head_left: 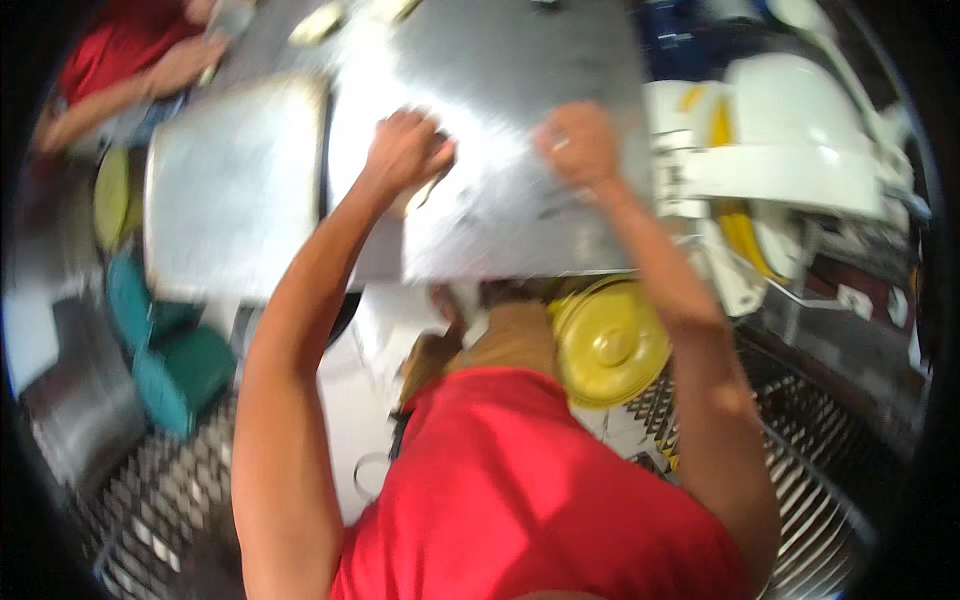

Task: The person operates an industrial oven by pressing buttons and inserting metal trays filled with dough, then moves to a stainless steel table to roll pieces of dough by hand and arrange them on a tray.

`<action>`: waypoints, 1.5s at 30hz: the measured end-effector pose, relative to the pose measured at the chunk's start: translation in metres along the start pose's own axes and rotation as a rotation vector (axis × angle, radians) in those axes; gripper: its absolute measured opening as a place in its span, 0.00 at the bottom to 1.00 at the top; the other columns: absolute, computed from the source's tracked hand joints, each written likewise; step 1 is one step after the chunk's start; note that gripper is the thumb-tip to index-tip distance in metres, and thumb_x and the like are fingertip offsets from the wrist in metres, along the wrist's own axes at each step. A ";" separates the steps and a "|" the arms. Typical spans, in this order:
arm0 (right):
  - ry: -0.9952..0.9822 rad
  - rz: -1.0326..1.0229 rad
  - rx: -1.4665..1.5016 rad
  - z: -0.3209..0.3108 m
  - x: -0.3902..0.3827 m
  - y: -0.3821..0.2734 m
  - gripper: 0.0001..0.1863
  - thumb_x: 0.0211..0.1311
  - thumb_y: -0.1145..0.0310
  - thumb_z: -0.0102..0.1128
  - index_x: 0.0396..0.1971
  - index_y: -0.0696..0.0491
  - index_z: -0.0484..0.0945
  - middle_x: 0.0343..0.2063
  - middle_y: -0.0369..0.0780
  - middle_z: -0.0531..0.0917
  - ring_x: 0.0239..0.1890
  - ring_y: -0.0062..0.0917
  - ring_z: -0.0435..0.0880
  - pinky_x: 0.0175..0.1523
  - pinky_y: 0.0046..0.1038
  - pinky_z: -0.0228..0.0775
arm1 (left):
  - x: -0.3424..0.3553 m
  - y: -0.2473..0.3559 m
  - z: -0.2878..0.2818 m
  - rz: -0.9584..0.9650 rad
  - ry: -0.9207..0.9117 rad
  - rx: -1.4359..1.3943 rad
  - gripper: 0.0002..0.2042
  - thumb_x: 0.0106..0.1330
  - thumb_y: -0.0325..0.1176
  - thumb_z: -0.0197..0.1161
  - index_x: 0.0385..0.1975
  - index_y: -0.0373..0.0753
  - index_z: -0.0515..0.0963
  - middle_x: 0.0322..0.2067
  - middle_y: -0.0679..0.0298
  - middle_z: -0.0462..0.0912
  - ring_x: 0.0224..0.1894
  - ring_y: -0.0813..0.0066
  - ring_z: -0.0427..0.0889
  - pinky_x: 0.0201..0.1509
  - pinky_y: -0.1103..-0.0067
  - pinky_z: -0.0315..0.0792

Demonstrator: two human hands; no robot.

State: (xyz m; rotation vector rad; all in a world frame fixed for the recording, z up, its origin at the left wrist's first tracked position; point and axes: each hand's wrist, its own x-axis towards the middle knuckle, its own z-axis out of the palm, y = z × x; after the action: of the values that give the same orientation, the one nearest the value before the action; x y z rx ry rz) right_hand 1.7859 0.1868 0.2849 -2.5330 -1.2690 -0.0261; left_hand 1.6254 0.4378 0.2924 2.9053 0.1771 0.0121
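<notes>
My left hand (405, 150) is over the metal table with its fingers curled, blurred by motion. A pale, soft-looking piece, perhaps dough (424, 194), shows under its palm side, and it seems to be gripped there. To the right, my right hand (580, 145) is closed above the same metal table (500, 235), also blurred. Whether anything is inside its fingers is hidden. Two pale, long pieces like dough, a left one (318, 22) and a right one (392, 8), lie at the table's far edge.
A large pale tray (235, 190) is left of my left arm. Beyond it a co-worker's hand (185, 65) reaches in. A white machine (790, 130) stands close on the right. Below are a yellow lidded bucket (612, 343) and green containers (180, 375).
</notes>
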 end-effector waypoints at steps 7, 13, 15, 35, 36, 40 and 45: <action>-0.118 0.040 0.135 -0.034 -0.025 -0.012 0.24 0.59 0.45 0.63 0.36 0.54 0.82 0.36 0.47 0.83 0.42 0.43 0.82 0.57 0.42 0.68 | -0.050 0.012 -0.016 -0.018 0.061 -0.257 0.23 0.47 0.56 0.75 0.25 0.39 0.81 0.28 0.58 0.79 0.38 0.56 0.77 0.45 0.64 0.71; 0.121 -0.068 0.029 -0.018 -0.032 -0.009 0.21 0.62 0.48 0.60 0.30 0.54 0.79 0.34 0.43 0.81 0.43 0.37 0.78 0.51 0.38 0.67 | 0.007 0.004 0.031 0.282 0.343 -0.274 0.12 0.45 0.42 0.73 0.16 0.47 0.76 0.23 0.62 0.75 0.31 0.57 0.76 0.36 0.62 0.68; 0.163 -0.080 0.038 -0.015 -0.014 -0.019 0.22 0.62 0.47 0.60 0.33 0.55 0.78 0.37 0.43 0.80 0.47 0.36 0.77 0.53 0.37 0.67 | -0.001 -0.013 0.031 0.249 0.435 -0.189 0.11 0.46 0.42 0.73 0.18 0.47 0.76 0.24 0.62 0.75 0.32 0.57 0.76 0.38 0.62 0.68; 0.070 0.020 0.098 -0.007 -0.069 -0.009 0.36 0.58 0.41 0.63 0.56 0.55 0.76 0.59 0.49 0.77 0.64 0.42 0.71 0.70 0.42 0.59 | -0.045 0.022 0.007 0.123 0.319 -0.162 0.23 0.51 0.49 0.74 0.39 0.36 0.80 0.39 0.52 0.78 0.43 0.54 0.74 0.50 0.61 0.68; -0.050 -0.003 0.091 -0.013 -0.078 -0.012 0.40 0.58 0.40 0.63 0.62 0.56 0.73 0.63 0.49 0.74 0.68 0.42 0.67 0.74 0.43 0.52 | -0.059 0.028 0.002 0.043 0.215 -0.094 0.29 0.53 0.56 0.71 0.44 0.36 0.80 0.42 0.53 0.77 0.45 0.55 0.74 0.53 0.63 0.68; -0.143 0.056 0.050 -0.023 -0.053 -0.012 0.24 0.58 0.45 0.63 0.30 0.55 0.81 0.35 0.47 0.83 0.43 0.44 0.80 0.52 0.45 0.69 | -0.046 0.028 -0.038 -0.188 -0.293 -0.085 0.25 0.58 0.59 0.65 0.35 0.40 0.86 0.39 0.56 0.84 0.46 0.61 0.80 0.50 0.66 0.75; 0.099 -0.142 -0.051 -0.006 -0.038 -0.013 0.19 0.56 0.49 0.65 0.22 0.50 0.75 0.26 0.40 0.77 0.33 0.37 0.76 0.42 0.39 0.68 | -0.035 0.005 -0.007 0.080 0.107 -0.136 0.16 0.62 0.51 0.63 0.28 0.45 0.86 0.29 0.63 0.82 0.36 0.65 0.79 0.44 0.69 0.71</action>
State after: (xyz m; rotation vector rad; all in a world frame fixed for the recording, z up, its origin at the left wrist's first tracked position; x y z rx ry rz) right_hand 1.7535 0.1624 0.2880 -2.4449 -1.4230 -0.2148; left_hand 1.5912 0.4304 0.3007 2.7757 0.0747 0.1866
